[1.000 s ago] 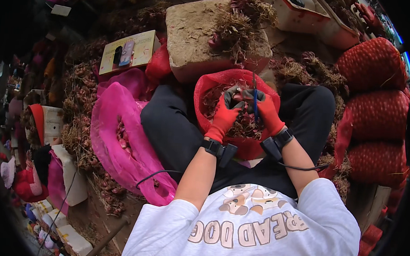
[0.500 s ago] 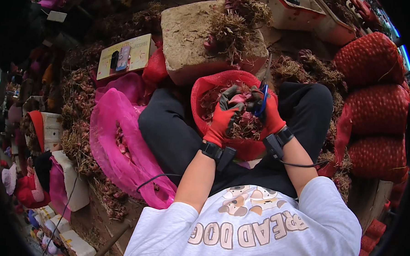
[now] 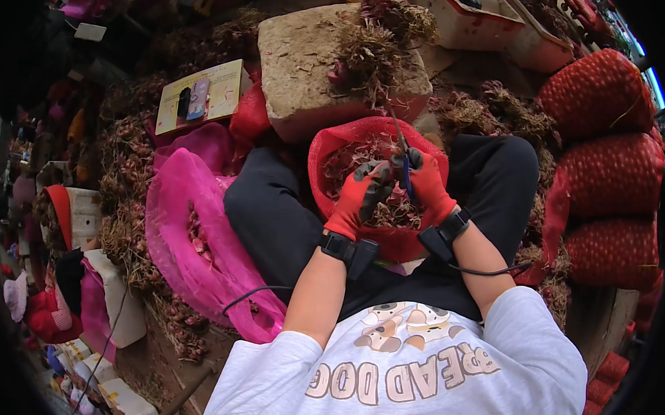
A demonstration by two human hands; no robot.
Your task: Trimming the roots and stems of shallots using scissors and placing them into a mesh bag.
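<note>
My right hand (image 3: 425,179), in a red glove with dark fingers, is closed on blue-handled scissors (image 3: 406,175). Their blades point up and away over a red mesh bag (image 3: 322,142), which stands open between my legs. Beside it, my left hand (image 3: 364,192) wears a matching glove. Its fingers are curled together over the bag, and whatever they hold is mostly hidden. Small reddish shallots and dry trimmings (image 3: 394,212) fill the bag below both hands.
A pale foam block (image 3: 301,65) carrying a rooty shallot bunch (image 3: 373,50) stands ahead. Pink netting (image 3: 176,215) with shallots lies left, near a board (image 3: 222,91) holding a phone (image 3: 198,99). Filled red mesh sacks (image 3: 608,175) are stacked right. Shallot heaps (image 3: 126,169) lie around.
A pink shallot showed between my hands before; it is no longer plainly visible. My right hand has shifted slightly left and the scissors now tilt leftward. My left hand has turned, its fingers curled.
</note>
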